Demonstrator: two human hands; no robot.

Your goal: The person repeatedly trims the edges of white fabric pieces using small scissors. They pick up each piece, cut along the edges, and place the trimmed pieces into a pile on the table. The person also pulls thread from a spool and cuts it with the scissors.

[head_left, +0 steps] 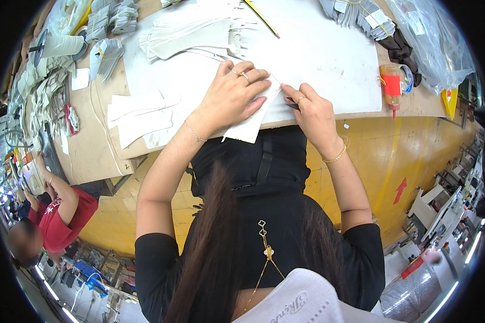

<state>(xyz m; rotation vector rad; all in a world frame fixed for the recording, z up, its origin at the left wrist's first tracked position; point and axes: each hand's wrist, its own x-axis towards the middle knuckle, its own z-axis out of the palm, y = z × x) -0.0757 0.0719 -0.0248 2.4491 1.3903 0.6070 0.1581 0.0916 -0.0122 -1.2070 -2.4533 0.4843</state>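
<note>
A white cut piece [251, 127] lies at the table's front edge, its near end jutting out over my lap. My left hand [233, 94] rests on it, fingers spread and lightly bent, pressing it down. Just to the right, my right hand [313, 114] is closed round a slim dark tool [293, 106], mostly hidden by the fingers, so its kind is unclear. The fingertips of that hand meet the right edge of the piece. Left of my left forearm lie several more white cut pieces [143, 119]. Beyond my hands is a fanned stack of pale pieces [191, 37].
A white sheet [328, 64] covers the tabletop. A yellow-black pencil [263, 19] lies far off; a red-banded bottle [392, 89] stands right. Bundled grey pieces [106, 56] and a thread spool [63, 46] sit left. A person in red [70, 220] works at the left.
</note>
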